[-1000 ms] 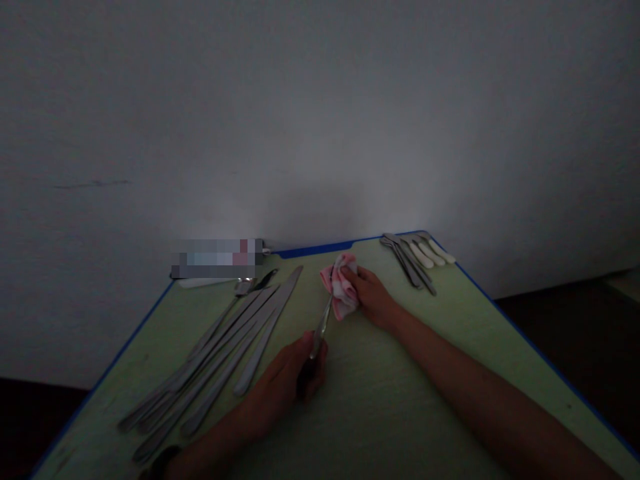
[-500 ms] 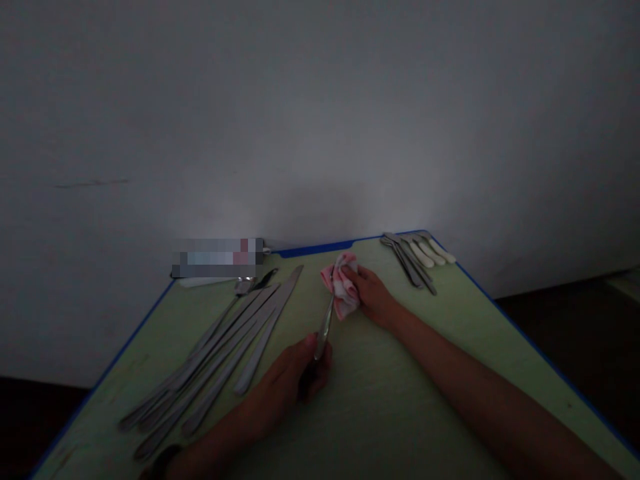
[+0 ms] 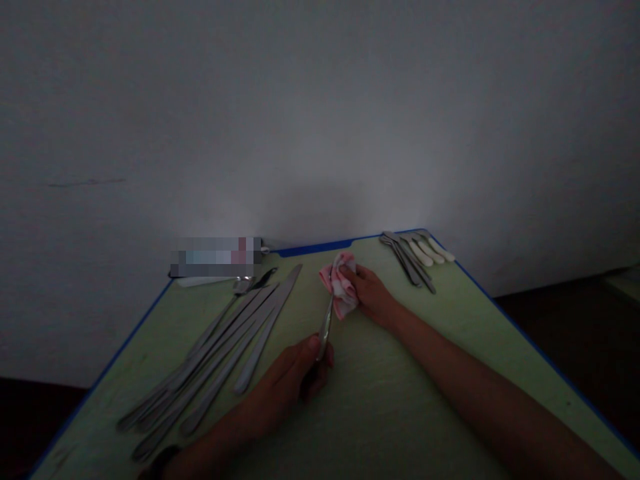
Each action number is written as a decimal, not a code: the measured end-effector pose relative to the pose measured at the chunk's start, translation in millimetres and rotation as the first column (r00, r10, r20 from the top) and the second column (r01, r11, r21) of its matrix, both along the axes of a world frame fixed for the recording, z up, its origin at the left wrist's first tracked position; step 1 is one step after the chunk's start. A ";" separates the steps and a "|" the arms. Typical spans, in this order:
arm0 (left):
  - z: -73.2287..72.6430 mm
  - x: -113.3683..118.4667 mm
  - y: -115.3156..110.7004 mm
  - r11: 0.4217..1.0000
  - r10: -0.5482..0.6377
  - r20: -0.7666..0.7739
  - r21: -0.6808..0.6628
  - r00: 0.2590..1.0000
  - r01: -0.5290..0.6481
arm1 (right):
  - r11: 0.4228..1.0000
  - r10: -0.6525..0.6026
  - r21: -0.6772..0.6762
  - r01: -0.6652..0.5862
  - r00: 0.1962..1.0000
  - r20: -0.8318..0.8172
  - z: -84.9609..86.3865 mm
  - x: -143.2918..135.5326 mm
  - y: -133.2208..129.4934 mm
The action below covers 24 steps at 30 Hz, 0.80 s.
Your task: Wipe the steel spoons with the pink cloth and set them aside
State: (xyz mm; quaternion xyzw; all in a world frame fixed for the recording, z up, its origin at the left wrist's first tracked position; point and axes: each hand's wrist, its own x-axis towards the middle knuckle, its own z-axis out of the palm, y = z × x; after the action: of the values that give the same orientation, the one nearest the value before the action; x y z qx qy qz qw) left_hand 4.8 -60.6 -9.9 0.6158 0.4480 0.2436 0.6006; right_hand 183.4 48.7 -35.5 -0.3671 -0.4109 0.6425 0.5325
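A shiny metal piece of cutlery [image 3: 326, 325] is held by its handle in my left hand [image 3: 299, 368], fingers closed round it. Its far end is covered by a pink and white cloth [image 3: 344, 290], so I cannot tell whether it is a spoon, fork or knife. My right hand [image 3: 371, 293] pinches the cloth around that end. To the left of my left hand lie several table knives [image 3: 267, 327], fanned out with their handles toward me. A fork or spoon [image 3: 243, 285] lies among them at the far end.
Metal cutlery [image 3: 407, 263] and several white-handled pieces [image 3: 434, 252] lie at the far right corner. A partly blurred-out box-like object [image 3: 217, 257] stands at the far left edge. The green table [image 3: 400, 400] has a blue rim and meets a grey wall [image 3: 320, 120].
Both hands keep their holds on the cutlery and the cloth. Only a very slight shift shows, with the whole view moving a little.
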 end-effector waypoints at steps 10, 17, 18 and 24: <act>4.0 2.2 -2.0 0.998 0.061 -0.004 0.035 0.998 -0.061 | 0.999 0.042 0.003 -0.042 0.998 -0.038 4.8 2.9 -3.3; 16.2 3.4 -1.7 0.986 -0.012 -0.162 0.160 0.987 0.039 | 0.998 0.067 0.019 -0.068 0.998 0.009 13.2 6.4 -9.5; 15.8 3.1 -1.5 0.986 -0.017 -0.160 0.159 0.987 0.043 | 0.998 0.057 0.007 -0.057 0.998 0.007 13.8 6.1 -9.8; 5.5 0.1 -1.5 0.996 0.003 -0.091 0.087 0.996 0.005 | 0.998 0.029 -0.047 -0.031 0.999 -0.045 15.5 5.2 -8.8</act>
State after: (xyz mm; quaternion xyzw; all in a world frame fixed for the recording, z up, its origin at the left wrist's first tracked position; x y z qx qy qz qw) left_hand 4.9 -62.1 -4.3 0.6520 0.4636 0.2344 0.5523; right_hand 188.5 39.9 -20.0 -0.3591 -0.3891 0.6681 0.5227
